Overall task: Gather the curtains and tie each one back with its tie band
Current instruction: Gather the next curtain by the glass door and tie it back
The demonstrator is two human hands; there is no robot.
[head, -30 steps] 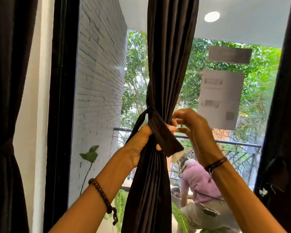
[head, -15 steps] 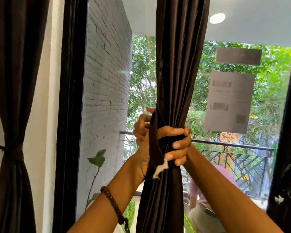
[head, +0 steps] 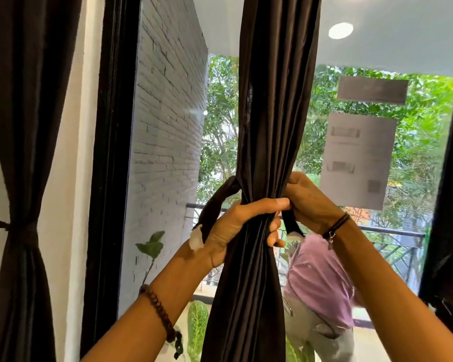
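At a glass balcony door, in the head view, the left hand [head: 236, 226] wraps its fingers round the middle curtain [head: 267, 126], thumb across the front. It squeezes the dark folds into a narrow waist so the fabric cannot spread while the band goes on. The tie band [head: 216, 202] loops out from behind the curtain on its left side and drapes over the back of that hand, its white-tabbed end lying near the wrist (parked there, it seems, to be in reach for the join). On the curtain's other side the right hand [head: 309, 202] curls its fingers on the band's second end, which hangs just below the knuckles with a pale tab at its tip. How the fingertips pinch it is hidden behind the hand.

The two ends sit apart, one on each side of the bundle, so the tie looks not yet closed. The next move probably calls for bringing the tabs together without slackening the left grip, or the pleats could slip free.

At far left, the far-left curtain [head: 19, 126] hangs cinched by its own dark band [head: 11, 227]; that one looks done. Beyond the pane, papers [head: 358, 158] are stuck to the glass and a person in a purple shirt [head: 319, 278] bends near the railing [head: 390, 231].
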